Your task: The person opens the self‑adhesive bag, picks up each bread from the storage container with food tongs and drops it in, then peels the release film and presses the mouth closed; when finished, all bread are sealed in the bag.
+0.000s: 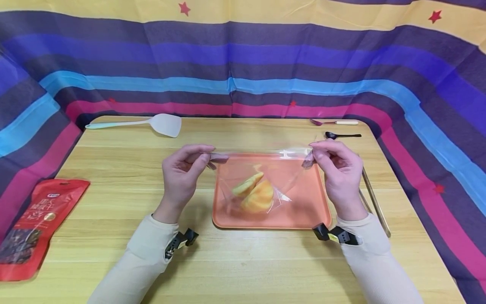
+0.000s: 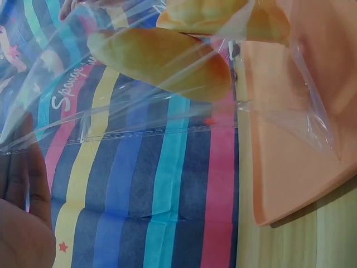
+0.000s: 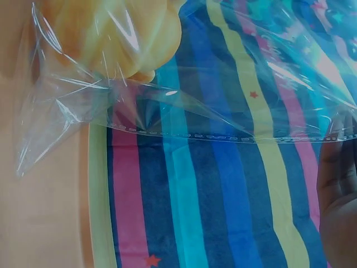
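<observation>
A clear plastic bag [image 1: 285, 196] hangs over the orange tray [image 1: 305, 213], its top edge stretched between both hands. Inside, low down, lie two pieces that look like golden bread rolls [image 1: 260, 198]. One long bread roll [image 2: 162, 64] shows through the film in the left wrist view; a ridged one [image 3: 120, 39] fills the upper left of the right wrist view. My left hand [image 1: 183, 177] pinches the bag's top left corner between thumb and fingers. At the opposite corner, my right hand [image 1: 339, 175] pinches the film likewise.
A white spatula [image 1: 166, 125] lies at the back left, a red food packet [image 1: 45, 223] at the left. Back right are a small fork [image 1: 338, 122] and a black spoon [image 1: 343, 135]. Long metal tongs or sticks [image 1: 376, 202] lie beyond my right hand. Striped cloth [image 1: 265, 55] surrounds the table.
</observation>
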A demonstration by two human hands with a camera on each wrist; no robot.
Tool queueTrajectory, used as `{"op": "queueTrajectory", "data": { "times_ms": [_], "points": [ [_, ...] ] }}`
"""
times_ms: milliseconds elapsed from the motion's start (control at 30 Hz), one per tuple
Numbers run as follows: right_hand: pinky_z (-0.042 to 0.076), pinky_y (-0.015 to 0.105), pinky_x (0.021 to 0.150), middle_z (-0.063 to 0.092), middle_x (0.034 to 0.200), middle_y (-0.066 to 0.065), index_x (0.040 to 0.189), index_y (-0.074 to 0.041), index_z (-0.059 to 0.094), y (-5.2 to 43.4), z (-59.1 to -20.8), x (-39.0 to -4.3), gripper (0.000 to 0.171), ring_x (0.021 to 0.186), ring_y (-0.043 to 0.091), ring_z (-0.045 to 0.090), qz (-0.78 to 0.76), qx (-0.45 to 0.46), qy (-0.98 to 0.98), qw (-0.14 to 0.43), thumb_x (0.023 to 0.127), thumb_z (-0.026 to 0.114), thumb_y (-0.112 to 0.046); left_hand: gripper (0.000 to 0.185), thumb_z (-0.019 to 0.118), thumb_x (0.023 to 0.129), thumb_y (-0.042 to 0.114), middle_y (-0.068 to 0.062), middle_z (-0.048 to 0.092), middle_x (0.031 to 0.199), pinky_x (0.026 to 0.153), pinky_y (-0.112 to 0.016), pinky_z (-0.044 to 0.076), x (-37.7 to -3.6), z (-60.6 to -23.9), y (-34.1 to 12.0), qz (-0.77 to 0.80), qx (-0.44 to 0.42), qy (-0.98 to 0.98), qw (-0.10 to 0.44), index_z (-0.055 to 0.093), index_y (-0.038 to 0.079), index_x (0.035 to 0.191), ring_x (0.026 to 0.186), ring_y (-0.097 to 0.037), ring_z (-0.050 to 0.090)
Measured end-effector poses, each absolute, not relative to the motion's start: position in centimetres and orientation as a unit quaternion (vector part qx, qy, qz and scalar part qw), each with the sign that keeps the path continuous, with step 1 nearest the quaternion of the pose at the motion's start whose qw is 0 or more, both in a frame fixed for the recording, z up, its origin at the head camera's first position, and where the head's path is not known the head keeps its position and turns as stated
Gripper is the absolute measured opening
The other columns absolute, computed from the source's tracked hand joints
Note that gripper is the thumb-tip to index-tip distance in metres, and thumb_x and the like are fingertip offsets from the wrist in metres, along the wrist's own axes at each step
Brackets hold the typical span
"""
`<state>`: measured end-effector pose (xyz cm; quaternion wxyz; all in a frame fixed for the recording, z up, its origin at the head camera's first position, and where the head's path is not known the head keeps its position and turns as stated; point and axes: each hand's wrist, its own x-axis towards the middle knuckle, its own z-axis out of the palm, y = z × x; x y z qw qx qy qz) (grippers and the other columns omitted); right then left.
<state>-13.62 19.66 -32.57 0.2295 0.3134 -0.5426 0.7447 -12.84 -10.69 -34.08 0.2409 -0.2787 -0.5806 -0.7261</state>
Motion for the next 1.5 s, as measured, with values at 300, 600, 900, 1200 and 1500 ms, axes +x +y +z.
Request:
{"op": "queueTrajectory", "data": {
  "times_ms": [300,600,900,1200,1500],
  "points": [
    [0.056,0.031,0.06,0.063,0.078,0.022,0.099,0.025,0.059,19.88,-32.88,-13.75,0.012,0.063,0.026,0.064,0.779,0.332,-0.494,0.199,0.092,0.052,0.018,0.014,0.061,0.094,-0.006,-0.012,0.074,0.089,0.06,-0.029,0.058,-12.82,-34.03,-10.52,-0.718,-0.279,-0.596,0.227,0.06,-0.02,0.097,0.075,-0.02,0.071],
    [0.056,0.032,0.06,0.06,0.074,0.021,0.097,0.025,0.06,20.06,-32.93,-13.57,0.013,0.063,0.026,0.062,0.782,0.332,-0.494,0.183,0.093,0.049,0.018,0.014,0.057,0.093,-0.013,-0.02,0.072,0.09,0.077,-0.037,0.058,-12.89,-33.85,-10.76,-0.713,-0.333,-0.584,0.2,0.064,-0.017,0.104,0.083,-0.027,0.072],
    [0.057,0.033,0.062,0.061,0.075,0.022,0.093,0.026,0.058,20.31,-33.18,-13.42,0.013,0.064,0.027,0.063,0.793,0.326,-0.485,0.174,0.094,0.048,0.018,0.024,0.054,0.091,-0.017,-0.016,0.072,0.096,0.077,-0.033,0.058,-12.97,-34.09,-10.92,-0.71,-0.366,-0.573,0.183,0.069,-0.01,0.108,0.088,-0.026,0.071],
    [0.057,0.032,0.065,0.062,0.08,0.021,0.087,0.025,0.058,20.36,-33.26,-13.41,0.017,0.07,0.028,0.064,0.8,0.322,-0.478,0.168,0.09,0.041,0.022,0.032,0.046,0.086,-0.017,-0.016,0.073,0.092,0.082,-0.036,0.055,-12.83,-33.83,-10.93,-0.722,-0.381,-0.553,0.167,0.073,-0.006,0.098,0.09,-0.028,0.069],
    [0.057,0.035,0.073,0.061,0.085,0.024,0.088,0.023,0.062,20.35,-33.17,-13.19,0.025,0.075,0.029,0.063,0.792,0.318,-0.497,0.158,0.095,0.044,0.007,0.016,0.062,0.095,0.002,-0.018,0.072,0.093,0.078,-0.034,0.056,-12.75,-33.71,-10.82,-0.703,-0.373,-0.572,0.198,0.07,-0.012,0.096,0.089,-0.028,0.069]
  ]
}}
